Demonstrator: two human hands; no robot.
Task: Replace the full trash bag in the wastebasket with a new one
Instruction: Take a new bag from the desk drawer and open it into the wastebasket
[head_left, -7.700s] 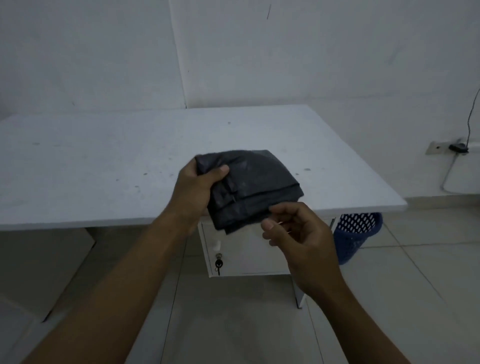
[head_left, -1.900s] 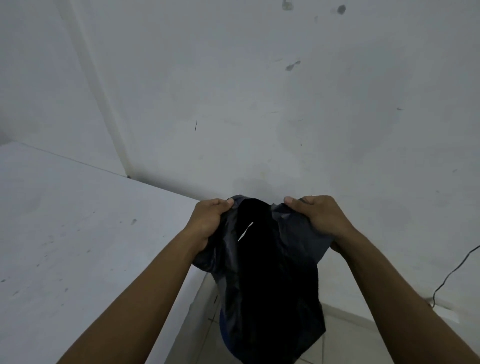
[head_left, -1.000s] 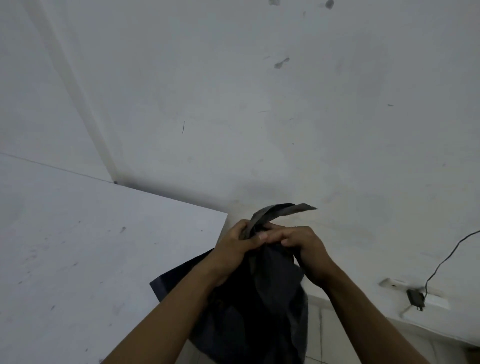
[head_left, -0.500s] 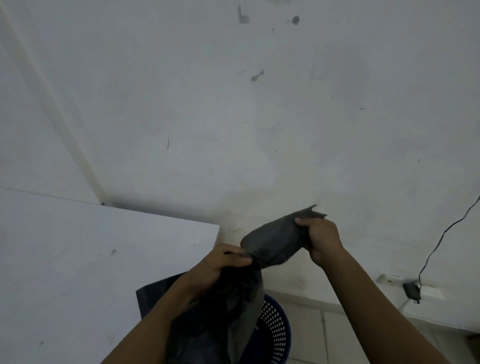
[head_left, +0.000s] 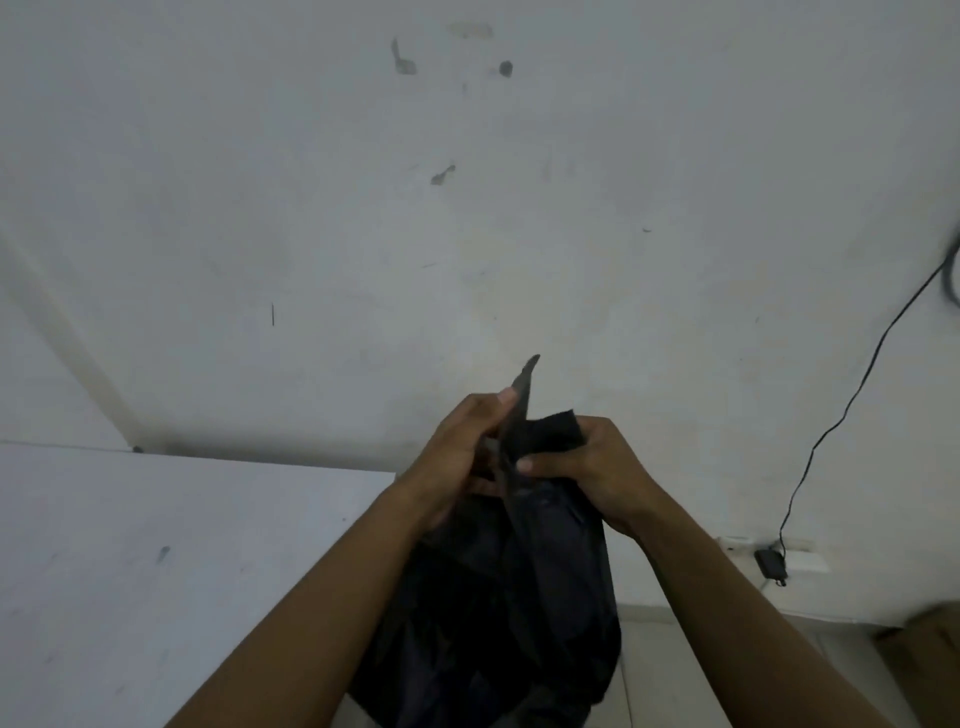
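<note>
A black trash bag (head_left: 509, 603) hangs in front of me, held at its top by both hands. My left hand (head_left: 457, 457) pinches one flap of the rim, and a pointed corner of plastic sticks up above its thumb. My right hand (head_left: 587, 467) grips the other side of the rim, close against the left hand. The bag's body drapes down between my forearms and hides what is below it. The wastebasket is not visible in this view.
A white table (head_left: 156, 561) fills the lower left, its right edge near the bag. A marked white wall stands behind. A black cable (head_left: 852, 395) runs down the wall to a plug at a socket (head_left: 771, 561). Tiled floor lies at the lower right.
My hands have come back together at the bag's top, after the right hand had pulled a flap out to the right. The blue basket seen below half a second ago is now hidden.
</note>
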